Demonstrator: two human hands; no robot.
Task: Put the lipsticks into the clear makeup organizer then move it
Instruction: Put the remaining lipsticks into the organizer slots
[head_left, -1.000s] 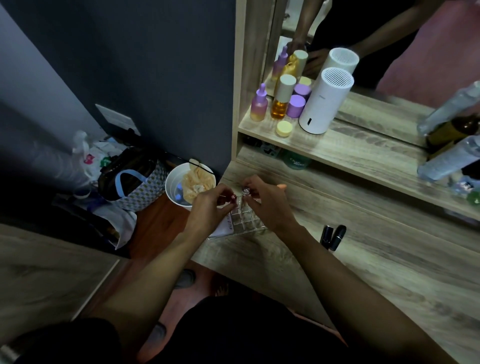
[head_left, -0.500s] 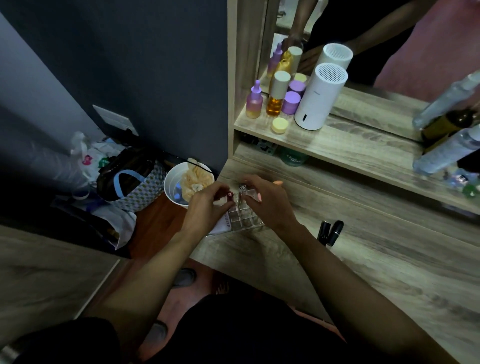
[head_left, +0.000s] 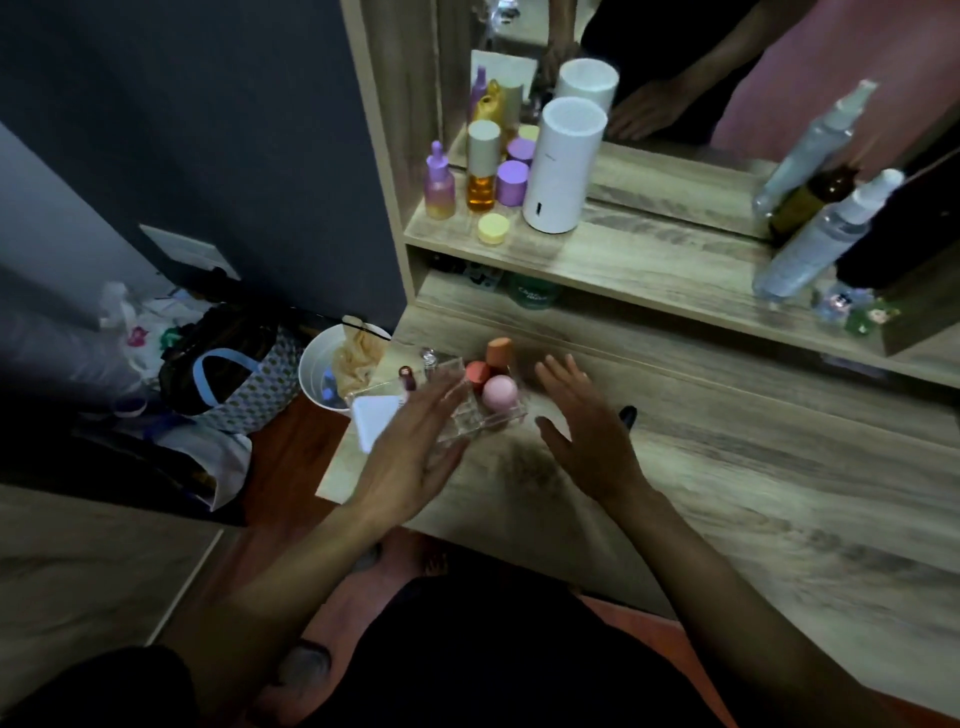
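The clear makeup organizer (head_left: 485, 418) sits near the left end of the wooden vanity top (head_left: 727, 467). A dark red lipstick (head_left: 407, 378) and a silver-capped one (head_left: 429, 358) stand upright at its left side. Three makeup sponges, orange (head_left: 500, 351), red (head_left: 476, 373) and pink (head_left: 500, 393), sit at its back. My left hand (head_left: 410, 447) is flat and open, its fingers lying against the organizer's left side. My right hand (head_left: 587, 426) is open a little to the right, apart from it. A black lipstick (head_left: 628, 414) shows partly behind my right hand.
A white triangular pad (head_left: 375, 418) lies by the vanity's left edge. The shelf above carries purple and amber bottles (head_left: 480, 171), a white cylinder (head_left: 563, 166) and spray bottles (head_left: 815, 234). Beyond the left edge, on the floor, stand a white bucket (head_left: 318, 371) and a bag (head_left: 228, 374).
Both hands have let go of the lipsticks, which now stand in the organizer, and spread open to either side. The sponges, hidden before, are now in view.
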